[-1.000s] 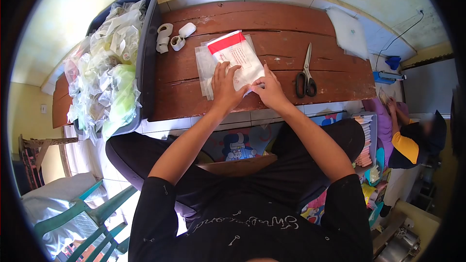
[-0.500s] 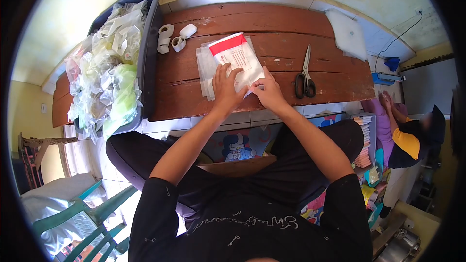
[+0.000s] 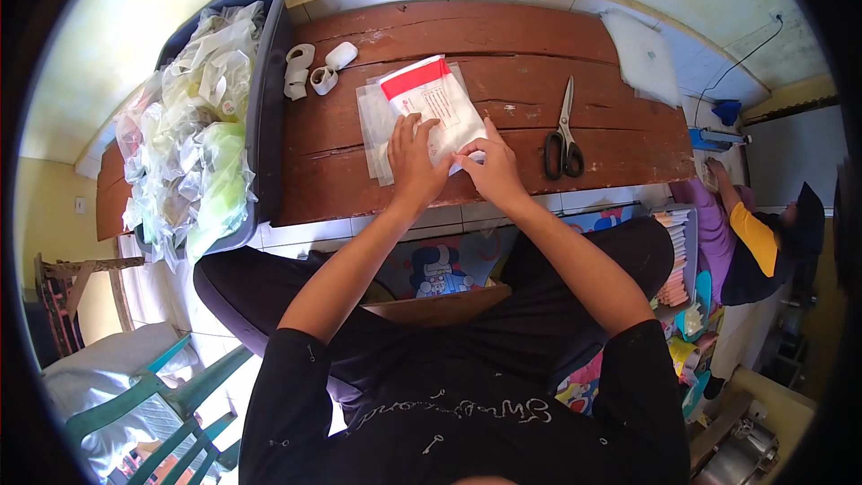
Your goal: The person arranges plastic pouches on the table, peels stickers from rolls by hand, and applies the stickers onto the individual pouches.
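Note:
A white packet with a red band [image 3: 435,94] lies tilted on clear plastic sheets [image 3: 373,121] at the middle of the brown wooden table [image 3: 359,196]. My left hand [image 3: 416,162] rests on the packet's lower left part, fingers spread. At its lower right corner, my right hand [image 3: 491,164] pinches the edge between thumb and fingers. Black-handled scissors [image 3: 563,139] lie to the right of my right hand, blades pointing away from me.
A dark bin [image 3: 271,81] full of plastic bags [image 3: 202,117] stands at the left. Label rolls [image 3: 299,70] lie beside it. White sheets [image 3: 642,58] are at the back right. Another person [image 3: 750,238] sits at the far right, near a crate of packets [image 3: 672,260].
My hands stay at the packet with almost no movement; the right fingers have shifted slightly at its corner. The other person's arm now reaches farther forward. The whole view has shifted a little.

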A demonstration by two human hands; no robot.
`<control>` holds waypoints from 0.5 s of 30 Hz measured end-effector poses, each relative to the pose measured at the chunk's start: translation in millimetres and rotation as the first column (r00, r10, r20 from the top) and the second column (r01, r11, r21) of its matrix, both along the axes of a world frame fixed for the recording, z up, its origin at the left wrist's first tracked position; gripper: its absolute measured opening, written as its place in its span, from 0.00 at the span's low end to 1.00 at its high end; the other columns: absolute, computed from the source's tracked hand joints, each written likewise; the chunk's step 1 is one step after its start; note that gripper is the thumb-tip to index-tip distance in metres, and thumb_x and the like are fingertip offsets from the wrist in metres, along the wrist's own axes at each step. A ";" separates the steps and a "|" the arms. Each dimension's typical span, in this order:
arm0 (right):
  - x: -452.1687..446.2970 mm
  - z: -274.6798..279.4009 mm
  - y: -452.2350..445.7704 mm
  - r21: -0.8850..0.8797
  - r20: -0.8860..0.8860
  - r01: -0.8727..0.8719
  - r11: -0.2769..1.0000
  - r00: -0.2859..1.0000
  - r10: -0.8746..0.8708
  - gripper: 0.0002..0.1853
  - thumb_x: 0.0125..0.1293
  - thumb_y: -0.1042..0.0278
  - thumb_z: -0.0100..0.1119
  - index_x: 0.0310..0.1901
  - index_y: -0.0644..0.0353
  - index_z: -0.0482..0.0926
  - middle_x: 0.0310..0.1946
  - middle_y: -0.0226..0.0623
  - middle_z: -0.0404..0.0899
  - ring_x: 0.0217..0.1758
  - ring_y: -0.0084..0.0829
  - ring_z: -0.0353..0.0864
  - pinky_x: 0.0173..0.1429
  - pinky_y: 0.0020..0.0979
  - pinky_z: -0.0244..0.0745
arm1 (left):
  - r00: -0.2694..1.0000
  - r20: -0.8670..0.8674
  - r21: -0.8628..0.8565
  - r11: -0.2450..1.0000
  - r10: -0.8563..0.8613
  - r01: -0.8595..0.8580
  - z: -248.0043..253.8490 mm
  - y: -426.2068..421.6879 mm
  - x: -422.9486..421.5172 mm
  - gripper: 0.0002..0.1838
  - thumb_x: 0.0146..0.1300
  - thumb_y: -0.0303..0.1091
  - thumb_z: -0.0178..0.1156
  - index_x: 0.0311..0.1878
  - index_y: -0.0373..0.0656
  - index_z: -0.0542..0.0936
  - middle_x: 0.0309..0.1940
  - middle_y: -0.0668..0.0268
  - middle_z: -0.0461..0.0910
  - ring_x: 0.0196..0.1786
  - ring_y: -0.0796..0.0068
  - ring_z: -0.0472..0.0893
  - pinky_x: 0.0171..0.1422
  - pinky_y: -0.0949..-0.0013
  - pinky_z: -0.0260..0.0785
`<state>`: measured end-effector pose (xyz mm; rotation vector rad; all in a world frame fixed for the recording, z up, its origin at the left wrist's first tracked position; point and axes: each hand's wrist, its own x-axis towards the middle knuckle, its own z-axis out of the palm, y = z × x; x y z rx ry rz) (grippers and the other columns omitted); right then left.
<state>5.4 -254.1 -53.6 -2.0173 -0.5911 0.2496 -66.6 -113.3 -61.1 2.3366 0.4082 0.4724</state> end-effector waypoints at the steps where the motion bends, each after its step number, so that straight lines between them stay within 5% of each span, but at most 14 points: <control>1: 0.4 0.2 -0.5 0.000 0.001 0.000 1.000 1.000 0.000 0.07 0.54 0.66 0.70 0.31 0.59 0.86 0.70 0.72 0.54 0.74 0.61 0.59 0.75 0.42 0.56 | 1.000 -0.003 -0.007 1.000 0.019 -0.019 -0.2 0.2 0.9 0.33 0.50 0.35 0.70 0.61 0.46 0.73 0.68 0.55 0.62 0.76 0.51 0.53 0.77 0.49 0.45; 10: 1.1 14.2 -4.6 -0.062 0.017 -0.064 0.996 0.998 0.065 0.06 0.56 0.66 0.68 0.35 0.56 0.86 0.72 0.70 0.53 0.75 0.59 0.58 0.75 0.42 0.55 | 1.000 0.008 -0.049 0.999 0.014 -0.014 -2.0 3.1 1.7 0.35 0.49 0.35 0.71 0.62 0.44 0.72 0.68 0.55 0.63 0.76 0.50 0.54 0.77 0.50 0.46; 13: 2.4 29.7 -6.1 -0.280 0.110 -0.095 0.955 0.985 0.130 0.07 0.57 0.67 0.67 0.36 0.58 0.85 0.73 0.64 0.54 0.74 0.56 0.62 0.74 0.41 0.58 | 0.999 0.034 -0.015 1.000 -0.018 0.018 -1.9 4.0 -2.9 0.33 0.50 0.37 0.72 0.61 0.44 0.73 0.68 0.54 0.64 0.75 0.49 0.55 0.77 0.49 0.46; 15: 2.6 40.8 -8.1 -0.416 0.307 -0.065 0.907 0.929 0.207 0.08 0.57 0.67 0.67 0.36 0.61 0.85 0.68 0.62 0.64 0.67 0.55 0.69 0.70 0.43 0.63 | 0.999 0.044 -0.014 1.000 -0.019 0.020 -1.3 1.4 -3.8 0.32 0.51 0.38 0.72 0.60 0.43 0.73 0.67 0.54 0.64 0.75 0.49 0.55 0.77 0.49 0.46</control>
